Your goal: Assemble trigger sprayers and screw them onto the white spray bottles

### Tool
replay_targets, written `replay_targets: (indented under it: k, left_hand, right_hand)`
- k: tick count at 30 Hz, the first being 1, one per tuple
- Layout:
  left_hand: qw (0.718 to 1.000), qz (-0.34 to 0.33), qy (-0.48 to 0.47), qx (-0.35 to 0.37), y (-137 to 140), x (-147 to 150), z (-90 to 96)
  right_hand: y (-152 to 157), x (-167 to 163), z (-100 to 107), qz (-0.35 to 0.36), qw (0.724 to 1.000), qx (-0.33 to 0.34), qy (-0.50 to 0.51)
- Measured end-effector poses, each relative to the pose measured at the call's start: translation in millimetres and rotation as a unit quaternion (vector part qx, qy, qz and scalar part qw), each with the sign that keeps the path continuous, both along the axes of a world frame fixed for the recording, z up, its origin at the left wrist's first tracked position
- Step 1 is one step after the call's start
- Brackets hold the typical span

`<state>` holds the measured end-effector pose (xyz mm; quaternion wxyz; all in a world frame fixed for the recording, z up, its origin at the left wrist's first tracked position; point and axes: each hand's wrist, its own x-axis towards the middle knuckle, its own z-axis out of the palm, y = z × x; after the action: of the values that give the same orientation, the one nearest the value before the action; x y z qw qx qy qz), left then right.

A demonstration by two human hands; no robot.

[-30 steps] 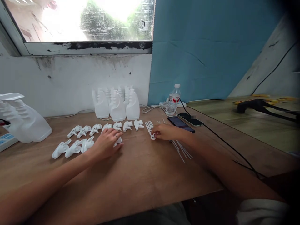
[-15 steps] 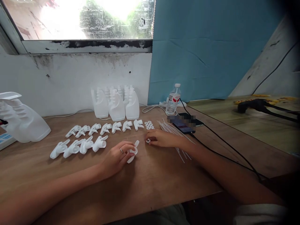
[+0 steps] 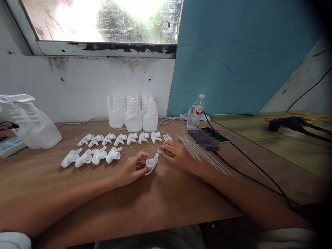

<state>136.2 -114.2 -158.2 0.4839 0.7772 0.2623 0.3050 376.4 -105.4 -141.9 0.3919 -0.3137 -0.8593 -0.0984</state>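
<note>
My left hand (image 3: 135, 168) grips a white spray trigger head (image 3: 150, 163) between thumb and fingers, its round collar opening facing up toward me. Close to its right, my right hand (image 3: 173, 154) pinches a small white ring washer (image 3: 159, 151) at the fingertips, beside the tip of the trigger. Just behind the right hand lies a cluster of small white washers (image 3: 167, 137). Two rows of spray trigger heads (image 3: 99, 155) lie to the left of my left hand. Thin white tubes (image 3: 199, 152) are spread under and beside my right forearm.
White empty-looking spray bottles (image 3: 133, 116) stand by the wall, with larger ones (image 3: 38, 128) at the far left. A clear water bottle (image 3: 195, 114) and blurred phones (image 3: 206, 139) are at the back right. Black cables (image 3: 249, 176) run along the right side.
My left hand has turned the spray trigger head so its collar opening shows. My right hand has lifted the washer from the table and brought it toward the trigger head.
</note>
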Motion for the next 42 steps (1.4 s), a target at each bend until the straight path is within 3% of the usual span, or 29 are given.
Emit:
replay_targets:
  k: [4,8,19,24,30,38,42]
  left_hand:
    - [1.000,-0.009,-0.011,-0.012,0.3,1.3,-1.1]
    - [1.000,-0.013,-0.011,0.002,-0.5,1.8,-0.6]
    - [0.997,0.009,0.035,0.062,-2.4,-1.0,-3.0]
    - [0.989,0.001,0.060,0.133,-1.9,-2.1,-3.7]
    - [0.968,-0.026,0.069,0.239,-1.7,-3.6,2.2]
    - [0.967,-0.017,0.061,0.248,1.7,-1.9,2.1]
    - [0.964,-0.005,0.082,0.252,2.6,-3.7,0.6]
  right_hand:
    - [-12.8,-14.6,1.8,0.097,0.992,0.079,-0.019]
    - [-16.8,-17.7,1.8,0.135,0.983,0.107,-0.064]
    - [-23.2,-14.6,12.4,0.192,0.980,0.016,-0.050]
    - [-22.4,-14.4,11.9,0.186,0.981,-0.008,-0.060]
    - [-20.9,-15.0,8.2,0.195,0.978,0.019,-0.077]
    - [-17.5,-14.7,9.2,0.157,0.972,0.085,-0.150]
    - [-24.4,-19.6,7.3,0.108,0.979,0.042,-0.165]
